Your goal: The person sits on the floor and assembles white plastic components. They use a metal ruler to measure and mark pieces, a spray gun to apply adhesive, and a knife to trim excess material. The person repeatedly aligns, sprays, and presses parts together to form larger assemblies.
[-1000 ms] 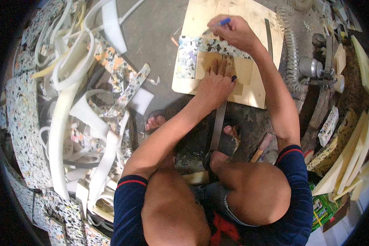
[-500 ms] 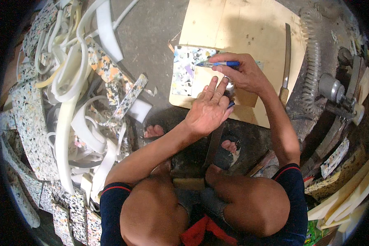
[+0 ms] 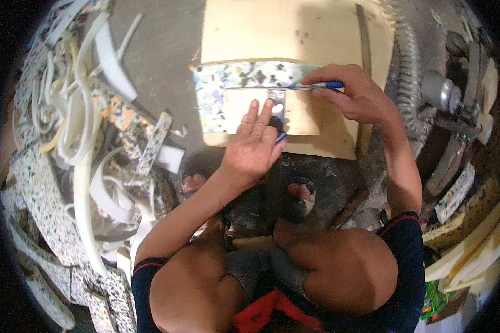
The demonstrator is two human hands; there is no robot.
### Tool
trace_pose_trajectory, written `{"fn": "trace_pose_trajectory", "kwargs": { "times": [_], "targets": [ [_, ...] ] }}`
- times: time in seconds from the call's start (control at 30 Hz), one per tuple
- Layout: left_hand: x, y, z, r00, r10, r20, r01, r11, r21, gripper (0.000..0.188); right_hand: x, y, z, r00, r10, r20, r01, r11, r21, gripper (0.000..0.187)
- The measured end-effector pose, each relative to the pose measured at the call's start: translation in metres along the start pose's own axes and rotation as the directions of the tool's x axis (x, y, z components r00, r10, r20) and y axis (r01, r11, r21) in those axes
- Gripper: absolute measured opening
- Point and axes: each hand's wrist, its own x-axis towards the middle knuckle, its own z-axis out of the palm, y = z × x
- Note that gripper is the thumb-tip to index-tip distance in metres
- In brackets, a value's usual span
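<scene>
My left hand point(image 3: 253, 150) presses on a pale flat rectangular piece point(image 3: 305, 119), with two fingers stretched out and the others curled. A small blue thing point(image 3: 281, 137) sticks out beside its curled fingers; most of it is hidden. Near those fingertips lies a small shiny dark-grey rectangle point(image 3: 276, 102). In a pinch, my right hand point(image 3: 358, 95) holds a blue pen point(image 3: 328, 85), its tip at the pale piece's far edge. Under that piece, a multicoloured speckled foam sheet point(image 3: 208, 105) shows along the far and left sides.
A wooden board point(image 3: 250, 33) lies beneath the work, with a long blade point(image 3: 363, 44) at its right. White foam strips point(image 3: 83, 150) and speckled offcuts point(image 3: 44, 183) heap up at left. A coiled clear hose point(image 3: 408, 83) and metal machine parts point(image 3: 441, 91) stand at right.
The pen tip has moved rightward along the pale piece's far edge, with my right hand going away from my left. The whole view has shifted, so the board appears farther left.
</scene>
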Motion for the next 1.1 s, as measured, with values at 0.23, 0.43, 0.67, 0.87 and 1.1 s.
{"fn": "trace_pose_trajectory", "kwargs": {
  "times": [0.23, 0.43, 0.67, 0.87, 1.1],
  "targets": [
    [0.003, 0.001, -0.002, 1.000, 0.006, 0.026, -0.006, 1.000, -0.009, 0.025, -0.050, 0.000, -0.038, 0.978, 0.203, -0.041, -0.207, 0.969, -0.135, 0.023],
    [0.002, 0.000, -0.002, 1.000, 0.028, -0.001, -0.028, 1.000, -0.004, 0.025, -0.034, -0.013, -0.025, 0.985, -0.067, -0.161, 0.022, 0.963, -0.268, 0.017],
    [-0.001, -0.003, 0.007, 0.998, 0.002, 0.060, -0.004, 0.999, 0.040, 0.032, 0.022, -0.039, -0.007, 0.996, -0.085, 0.029, 0.086, 0.810, -0.581, 0.017],
    [-0.002, -0.003, 0.009, 0.997, -0.016, 0.079, 0.017, 1.000, -0.014, 0.040, 0.107, -0.070, 0.039, 0.940, 0.030, 0.340, 0.178, 0.806, -0.564, 0.019],
    [-0.001, -0.003, 0.007, 1.000, 0.001, 0.024, -0.002, 1.000, 0.011, 0.036, 0.154, -0.086, 0.061, 0.904, -0.384, 0.191, 0.415, 0.895, -0.164, 0.020]
  ]
}}
